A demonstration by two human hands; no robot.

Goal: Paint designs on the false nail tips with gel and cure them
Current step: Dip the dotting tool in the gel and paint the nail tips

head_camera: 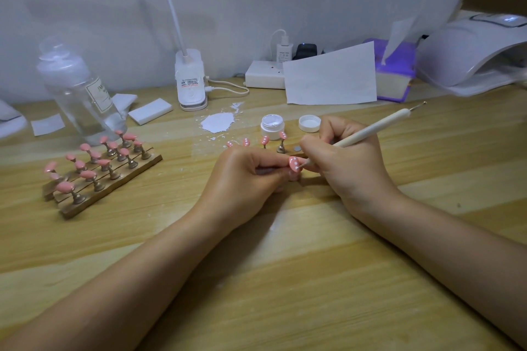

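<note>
My left hand pinches the stand of a pink nail tip that carries white dots. My right hand grips a cream dotting pen, and its metal point touches the tip's lower edge. Behind my hands stand several dotted pink tips on small metal stands. An open white gel jar sits beyond them, with its lid lying to the right. A wooden rack of plain pink tips stands at the left. The white curing lamp is at the far right.
A puddle of white gel lies on the wooden table behind the tips. A clear bottle stands at the back left near white pads. A desk lamp base, a power strip, a paper sheet and a purple box line the back.
</note>
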